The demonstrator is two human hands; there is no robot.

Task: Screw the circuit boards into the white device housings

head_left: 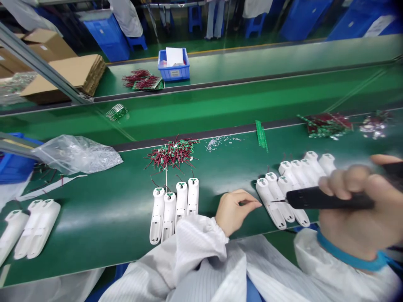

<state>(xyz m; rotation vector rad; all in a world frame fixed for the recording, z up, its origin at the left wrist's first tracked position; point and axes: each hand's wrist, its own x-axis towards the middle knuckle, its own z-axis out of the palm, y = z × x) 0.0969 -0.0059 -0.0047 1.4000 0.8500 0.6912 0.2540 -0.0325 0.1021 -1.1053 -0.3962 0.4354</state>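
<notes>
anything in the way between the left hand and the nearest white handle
Nothing visible stands between the left hand and the nearest white handle. The screwdriver in the right hand comes from the other side, its tip showing over that handle.

Tool (327,198) is blk, casings (193,193) wht w/ grn PCBs (159,191), wires (163,161) dk red, bench (103,209) grn, strap (349,256) blue, sleeve (201,239) wht w/ fine stripes, bin (166,76) blue, cardboard (67,72) brn.

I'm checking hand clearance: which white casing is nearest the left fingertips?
The leftmost casing of the right-hand cluster: it lies just beside the left hand's fingertips, while its neighbours sit farther right and the middle four casings lie left of the wrist.
</notes>
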